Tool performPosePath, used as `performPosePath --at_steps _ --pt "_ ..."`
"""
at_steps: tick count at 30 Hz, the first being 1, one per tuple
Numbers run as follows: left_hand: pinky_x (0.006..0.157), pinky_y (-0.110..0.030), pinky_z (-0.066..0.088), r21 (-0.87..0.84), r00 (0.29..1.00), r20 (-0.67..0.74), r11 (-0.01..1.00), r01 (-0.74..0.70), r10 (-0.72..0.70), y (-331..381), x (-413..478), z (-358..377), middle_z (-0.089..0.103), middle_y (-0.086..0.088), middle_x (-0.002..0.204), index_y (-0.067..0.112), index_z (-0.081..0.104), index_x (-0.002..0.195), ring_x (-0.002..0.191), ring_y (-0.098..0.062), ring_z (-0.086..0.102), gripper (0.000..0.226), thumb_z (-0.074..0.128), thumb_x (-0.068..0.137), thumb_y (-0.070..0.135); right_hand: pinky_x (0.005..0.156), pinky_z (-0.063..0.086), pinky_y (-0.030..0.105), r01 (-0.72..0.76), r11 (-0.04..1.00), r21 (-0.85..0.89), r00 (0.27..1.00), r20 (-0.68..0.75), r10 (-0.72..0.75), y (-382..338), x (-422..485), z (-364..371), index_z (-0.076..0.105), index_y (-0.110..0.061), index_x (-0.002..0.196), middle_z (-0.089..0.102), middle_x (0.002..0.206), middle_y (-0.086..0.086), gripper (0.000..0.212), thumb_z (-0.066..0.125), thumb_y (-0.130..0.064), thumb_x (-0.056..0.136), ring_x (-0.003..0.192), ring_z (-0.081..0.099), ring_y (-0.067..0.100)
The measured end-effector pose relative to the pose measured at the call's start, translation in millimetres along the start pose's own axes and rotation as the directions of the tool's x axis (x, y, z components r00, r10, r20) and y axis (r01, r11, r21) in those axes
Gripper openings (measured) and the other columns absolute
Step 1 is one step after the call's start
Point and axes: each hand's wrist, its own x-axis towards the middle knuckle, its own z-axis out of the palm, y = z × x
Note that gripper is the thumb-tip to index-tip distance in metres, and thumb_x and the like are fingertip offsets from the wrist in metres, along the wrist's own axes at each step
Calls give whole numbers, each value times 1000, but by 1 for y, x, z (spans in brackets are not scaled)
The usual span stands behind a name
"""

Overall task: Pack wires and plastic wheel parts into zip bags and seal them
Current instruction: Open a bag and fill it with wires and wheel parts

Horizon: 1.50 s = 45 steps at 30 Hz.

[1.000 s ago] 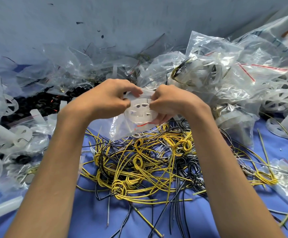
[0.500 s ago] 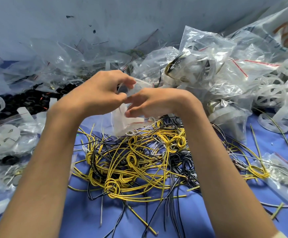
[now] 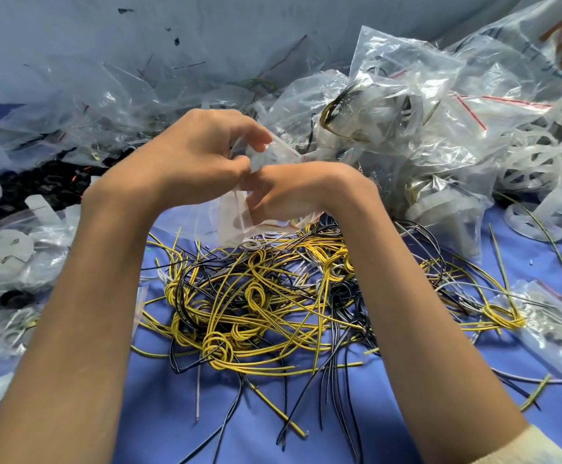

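1. Pinching the bag's (image 3: pixel 232 226) top edge between thumb and forefinger, the left hand (image 3: pixel 186 162) holds it just above the wires (image 3: pixel 266 296).
2. The right hand (image 3: pixel 296 192) touches the left, its fingers curled round the bag's lower part and its fingertips partly hidden.
3. Something pale shows through the plastic, possibly a wheel.
4. Yellow, black and a few white wires lie tangled on the blue cloth (image 3: pixel 273 423) between both forearms.
5. Filled bags (image 3: pixel 423 128) heap up behind the hands.
6. Loose wheels (image 3: pixel 537 169) lie far right.
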Motion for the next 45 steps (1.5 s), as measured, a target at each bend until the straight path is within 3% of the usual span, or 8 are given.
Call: performPosePath --at_steps 9,14,22,27,31,34,38,45 --pt "58 1 35 -22 996 86 999 41 -39 -11 4 5 51 30 53 14 63 120 57 22 46 40 52 86 -2 84 35 23 -129 988 -84 988 -98 121 9 14 17 31 -20 143 57 129 5 62 59 -27 88 115 52 22" --pt "62 -1 35 -5 994 108 999 34 -33 -16 8 10 46 27 57 14 61 122 59 23 46 36 57 87 6 82 47 30 -13 992 125 976 -212 40 12 16 17 47 -36 75 63 83 -9 32 58 -8 84 85 56 14" --pt "73 -24 40 -9 984 164 997 70 -68 -24 10 17 55 21 79 17 60 123 60 11 46 38 53 87 5 107 33 38 -38 999 -1 996 -83 38 11 24 24 32 -26 144 41 145 6 58 56 -32 91 131 39 23" --pt "64 -12 38 -11 982 178 998 59 -56 -28 11 20 63 15 98 17 59 124 60 6 47 41 53 86 3 103 34 34 -34 999 -8 993 -116 33 11 26 27 33 -23 144 39 145 10 57 55 -31 92 130 38 25" --pt "56 -3 34 -49 995 95 998 26 -21 -28 11 15 57 32 68 16 62 120 51 10 46 41 53 84 -1 108 26 31 7 1000 18 984 -180 -4 11 28 24 35 -21 143 26 151 6 55 54 -25 91 136 30 22" --pt "58 -3 34 -51 996 92 998 24 -20 -26 11 13 60 22 89 18 62 120 56 12 47 43 52 82 -1 112 25 30 6 1000 -11 991 -136 -7 11 29 26 35 -21 144 25 153 4 57 53 -25 91 138 27 20" --pt "57 0 33 -32 994 106 999 42 -38 -26 11 16 47 26 63 14 64 116 56 20 46 37 54 82 2 90 34 24 12 1000 6 970 -242 -10 9 29 29 52 -14 129 45 136 15 37 50 -17 92 125 42 28" --pt "67 -26 48 104 930 345 990 95 -125 -34 13 21 66 -4 80 21 64 97 65 -5 60 20 52 86 8 73 40 25 31 998 56 985 -169 -21 8 15 16 67 -15 104 62 98 1 22 49 -10 91 88 55 15"
